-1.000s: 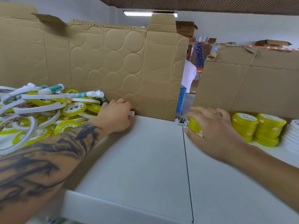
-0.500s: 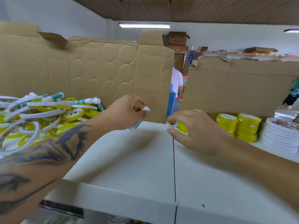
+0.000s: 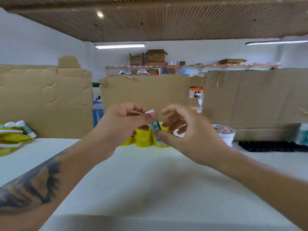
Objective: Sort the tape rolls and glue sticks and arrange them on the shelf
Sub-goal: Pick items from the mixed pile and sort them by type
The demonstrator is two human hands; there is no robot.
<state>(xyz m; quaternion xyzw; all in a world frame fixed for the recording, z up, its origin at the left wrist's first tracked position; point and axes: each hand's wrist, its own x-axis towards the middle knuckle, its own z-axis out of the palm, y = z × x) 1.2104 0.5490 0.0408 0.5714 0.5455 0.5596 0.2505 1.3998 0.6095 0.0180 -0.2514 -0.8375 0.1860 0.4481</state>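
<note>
Hands meet mid-frame above white shelf (image 3: 150, 180): left hand (image 3: 120, 125) grip clamped on glue stick (image 3: 155, 126), right hand (image 3: 188, 135) pinching its lower end, yellow tape stacks (image 3: 143, 139) just behind, cardboard wall (image 3: 145, 95) beyond, near shelf surface bare

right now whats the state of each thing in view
glue stick: capped, tilted, held up between both hands
left hand: pinches the stick's top
right hand: thumb on its lower end
yellow tape rolls: stacked on the shelf
unsorted pile: heaped at left
</note>
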